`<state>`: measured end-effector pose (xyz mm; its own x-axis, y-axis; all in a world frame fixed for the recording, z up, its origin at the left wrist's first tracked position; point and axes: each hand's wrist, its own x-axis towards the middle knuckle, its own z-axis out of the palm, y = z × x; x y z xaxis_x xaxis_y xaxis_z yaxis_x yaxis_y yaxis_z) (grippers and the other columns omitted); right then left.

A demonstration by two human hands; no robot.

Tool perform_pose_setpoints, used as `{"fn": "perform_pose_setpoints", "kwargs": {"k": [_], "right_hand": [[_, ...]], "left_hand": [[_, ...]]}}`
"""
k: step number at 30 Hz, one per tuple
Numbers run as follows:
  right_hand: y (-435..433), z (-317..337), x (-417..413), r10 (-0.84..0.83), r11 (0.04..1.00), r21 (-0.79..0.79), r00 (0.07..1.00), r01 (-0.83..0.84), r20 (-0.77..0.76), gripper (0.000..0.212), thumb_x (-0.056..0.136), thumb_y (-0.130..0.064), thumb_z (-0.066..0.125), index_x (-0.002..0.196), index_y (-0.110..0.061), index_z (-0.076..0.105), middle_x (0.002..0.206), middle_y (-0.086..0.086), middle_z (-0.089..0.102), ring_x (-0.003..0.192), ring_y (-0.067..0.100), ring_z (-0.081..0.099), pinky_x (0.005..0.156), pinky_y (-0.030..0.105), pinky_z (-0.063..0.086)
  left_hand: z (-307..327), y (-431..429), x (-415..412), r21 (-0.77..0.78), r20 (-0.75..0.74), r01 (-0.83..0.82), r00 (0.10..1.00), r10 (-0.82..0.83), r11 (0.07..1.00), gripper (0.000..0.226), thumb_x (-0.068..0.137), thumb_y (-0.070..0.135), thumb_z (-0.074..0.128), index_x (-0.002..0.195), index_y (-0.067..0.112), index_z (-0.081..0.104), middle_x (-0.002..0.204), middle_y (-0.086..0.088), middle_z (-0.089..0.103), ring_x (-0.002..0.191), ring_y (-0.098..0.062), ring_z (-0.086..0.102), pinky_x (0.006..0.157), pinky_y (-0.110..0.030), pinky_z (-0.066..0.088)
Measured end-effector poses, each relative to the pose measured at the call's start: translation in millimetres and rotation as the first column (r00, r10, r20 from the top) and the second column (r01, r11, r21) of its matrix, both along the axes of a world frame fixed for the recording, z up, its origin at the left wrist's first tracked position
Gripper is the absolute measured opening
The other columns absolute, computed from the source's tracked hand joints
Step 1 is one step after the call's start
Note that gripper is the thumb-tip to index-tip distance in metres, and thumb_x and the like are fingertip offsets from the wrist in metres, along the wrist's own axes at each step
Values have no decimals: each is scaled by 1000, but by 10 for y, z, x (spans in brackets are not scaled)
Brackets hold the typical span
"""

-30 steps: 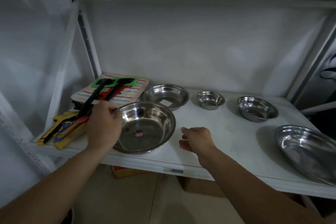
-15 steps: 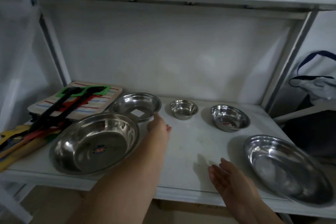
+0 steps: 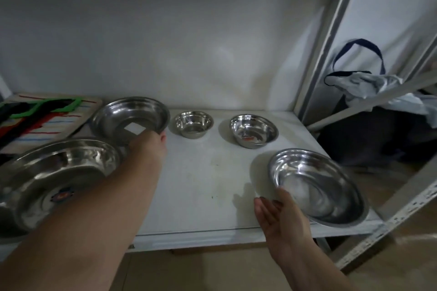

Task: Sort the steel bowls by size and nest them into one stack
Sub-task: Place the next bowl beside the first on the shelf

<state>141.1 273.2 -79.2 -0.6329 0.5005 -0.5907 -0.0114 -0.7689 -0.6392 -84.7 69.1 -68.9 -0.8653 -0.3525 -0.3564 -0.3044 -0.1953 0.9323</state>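
White metal shelf (image 3: 201, 196), five steel bowls unstacked | left hand (image 3: 151, 146) grasps medium bowl (image 3: 130, 118) at near rim, back left | right hand (image 3: 281, 215) released, touching wide bowl (image 3: 316, 184) | advice: lift clear, lower level into large bowl (image 3: 52, 179) beside it.

Smallest bowl (image 3: 193, 124) = ref, on shelf (image 3: 208, 186): 2 bowls (image 3: 128, 117) (image 3: 50, 179) to its left, 2 bowls (image 3: 253, 130) (image 3: 316, 185) right.

white shelf (image 3: 203, 186) | front left: largest bowl (image 3: 54, 182) | back left: mid bowl (image 3: 130, 118) beside striped mat (image 3: 54, 118) | back centre: smallest bowl (image 3: 194, 123) | back right: small bowl (image 3: 253, 130) | front right: wide bowl (image 3: 316, 186) at the edge
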Motion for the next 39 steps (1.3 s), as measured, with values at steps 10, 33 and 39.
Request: {"fn": "perform_pose_setpoints", "kwargs": {"k": [10, 33, 39], "right_hand": [[-182, 384, 345, -191, 980, 55, 981, 189, 31, 22, 104, -10, 50, 123, -1, 53, 89, 23, 64, 73, 29, 66, 72, 39, 59], [-179, 940, -38, 361, 539, 683, 868, -492, 340, 19, 95, -3, 60, 93, 11, 73, 71, 19, 71, 55, 21, 66, 50, 27, 59], [-26, 716, -104, 393, 548, 649, 847, -528, 357, 29, 97, -10, 65, 124, 0, 64, 104, 18, 74, 88, 32, 77, 76, 40, 65]], "left_hand": [[969, -94, 786, 268, -177, 144, 979, -99, 953, 29, 104, 0, 32, 122, 1, 55, 88, -18, 68, 67, -25, 69, 66, -35, 64], [475, -238, 1661, -52, -21, 512, 858, -514, 857, 32, 107, 12, 42, 99, -5, 67, 66, -15, 76, 54, -22, 74, 50, -29, 60], [451, -407, 1774, -51, -18, 589, 807, -590, 806, 39, 107, 15, 44, 84, -3, 70, 67, -14, 73, 58, -21, 71, 56, -31, 61]]}}
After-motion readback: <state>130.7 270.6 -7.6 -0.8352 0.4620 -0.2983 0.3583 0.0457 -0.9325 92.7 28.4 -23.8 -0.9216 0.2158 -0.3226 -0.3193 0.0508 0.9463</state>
